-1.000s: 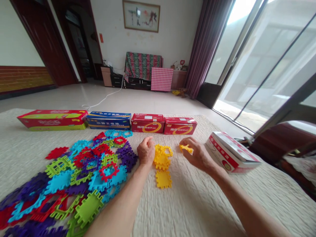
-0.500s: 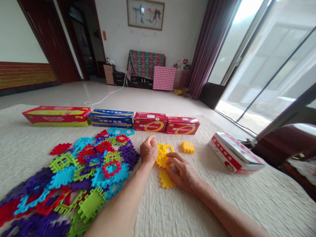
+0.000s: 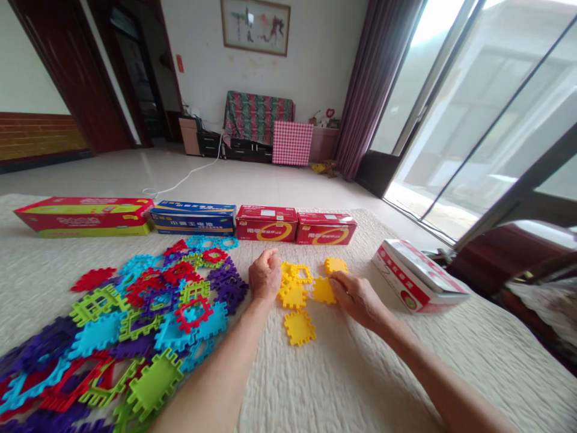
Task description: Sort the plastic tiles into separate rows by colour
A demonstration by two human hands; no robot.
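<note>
My left hand [image 3: 265,275] is curled closed against the left side of a small heap of yellow interlocking tiles [image 3: 294,296]; what its fingers hold, if anything, is hidden. My right hand [image 3: 359,296] pinches a square yellow tile [image 3: 323,291] by its right edge, just right of that heap. Behind this tile lies a yellow stack of tiles [image 3: 336,265]. A single solid yellow tile [image 3: 300,328] rests flat nearer to me, touched by neither hand.
A large pile of mixed tiles, such as a green tile [image 3: 155,385], spreads on the left. Along the far side stand a red-yellow box [image 3: 85,218], a blue box [image 3: 193,218] and two red boxes [image 3: 265,225]. A white-red box [image 3: 419,276] sits at right on the quilted cover [image 3: 360,373].
My right hand has moved right and away from me, now pinching a yellow tile apart from the heap. The near yellow tile is uncovered. My left hand stays beside the heap.
</note>
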